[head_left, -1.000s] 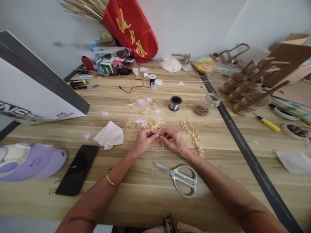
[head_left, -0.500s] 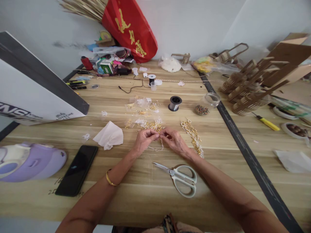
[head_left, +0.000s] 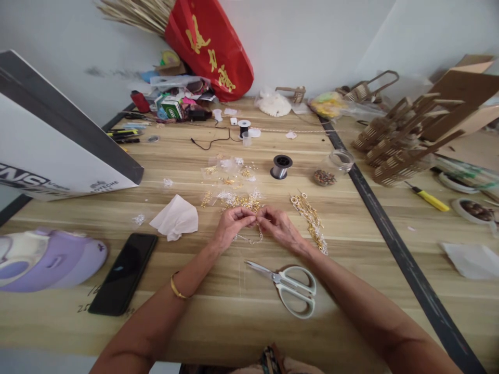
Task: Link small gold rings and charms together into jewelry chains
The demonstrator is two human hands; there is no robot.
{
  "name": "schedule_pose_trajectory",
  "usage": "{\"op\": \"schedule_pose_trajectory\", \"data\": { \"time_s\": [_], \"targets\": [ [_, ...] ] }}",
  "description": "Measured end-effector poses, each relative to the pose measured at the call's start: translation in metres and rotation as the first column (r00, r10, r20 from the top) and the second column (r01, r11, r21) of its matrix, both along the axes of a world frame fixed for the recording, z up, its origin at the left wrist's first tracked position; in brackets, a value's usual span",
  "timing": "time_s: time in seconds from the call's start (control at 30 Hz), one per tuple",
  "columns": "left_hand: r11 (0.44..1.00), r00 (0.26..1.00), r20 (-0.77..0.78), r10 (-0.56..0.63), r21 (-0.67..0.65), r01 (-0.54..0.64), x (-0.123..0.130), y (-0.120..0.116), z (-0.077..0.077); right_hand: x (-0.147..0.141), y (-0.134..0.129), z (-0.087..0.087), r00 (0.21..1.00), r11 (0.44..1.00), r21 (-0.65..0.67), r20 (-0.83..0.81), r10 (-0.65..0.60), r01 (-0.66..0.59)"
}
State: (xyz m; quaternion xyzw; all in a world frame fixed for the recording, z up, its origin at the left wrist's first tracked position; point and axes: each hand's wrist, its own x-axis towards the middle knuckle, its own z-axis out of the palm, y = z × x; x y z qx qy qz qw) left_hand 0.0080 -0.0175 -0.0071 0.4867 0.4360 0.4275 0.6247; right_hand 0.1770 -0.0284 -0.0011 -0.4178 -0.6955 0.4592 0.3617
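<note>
My left hand (head_left: 234, 224) and my right hand (head_left: 277, 223) meet fingertip to fingertip over the wooden table, both pinched closed. A thin silver chain (head_left: 255, 240) hangs from between them and curves onto the table below. The tiny part at the fingertips is too small to make out. Just beyond my fingers lies a pile of gold and silver beads (head_left: 244, 201). Gold and silver chains (head_left: 312, 221) lie to the right of my right hand. White-handled scissors (head_left: 294, 291) rest nearer my body, blades pointing left.
A black phone (head_left: 123, 274), a crumpled tissue (head_left: 175, 218) and a purple-white object (head_left: 58, 259) are on the left. A wire spool (head_left: 280, 167) and a jar of beads (head_left: 325, 176) stand behind. A yellow-handled tool (head_left: 432, 199) lies at the right.
Both hands stay nearly in place, still pinched together. The hanging chain has shifted slightly, with its loop reaching a little further left.
</note>
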Motion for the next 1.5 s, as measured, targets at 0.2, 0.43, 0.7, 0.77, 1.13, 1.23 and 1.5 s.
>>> {"op": "schedule_pose_trajectory", "data": {
  "time_s": [0.2, 0.43, 0.7, 0.77, 1.13, 1.23, 1.5],
  "targets": [
    [0.988, 0.991, -0.116, 0.073, 0.147, -0.055, 0.004, -0.003, 0.000, 0.001, 0.002, -0.004, 0.997, 0.993, -0.115, -0.079, -0.004, -0.005],
    [0.848, 0.905, -0.365, 0.217, 0.530, 0.010, 0.004, -0.010, -0.004, 0.000, 0.005, -0.007, 0.992, 0.984, -0.175, -0.125, 0.000, -0.022],
    [0.670, 0.840, -0.474, 0.263, 0.717, 0.195, 0.002, -0.009, -0.006, 0.002, 0.007, -0.003, 0.985, 0.963, -0.260, -0.168, 0.033, -0.076],
    [0.666, 0.840, -0.469, 0.273, 0.722, 0.187, 0.002, -0.009, -0.006, 0.002, 0.007, -0.003, 0.983, 0.960, -0.266, -0.177, 0.040, -0.087],
    [0.668, 0.802, -0.510, 0.311, 0.718, 0.197, 0.001, -0.008, -0.010, 0.003, 0.007, -0.002, 0.989, 0.965, -0.250, -0.137, 0.051, -0.084],
    [0.666, 0.797, -0.519, 0.308, 0.716, 0.209, 0.001, -0.008, -0.011, 0.003, 0.008, -0.003, 0.991, 0.968, -0.235, -0.124, 0.057, -0.085],
    [0.734, 0.785, -0.560, 0.263, 0.645, 0.214, -0.001, -0.006, -0.006, 0.005, 0.010, -0.012, 0.990, 0.968, -0.238, -0.133, 0.047, -0.078]
  ]
}}
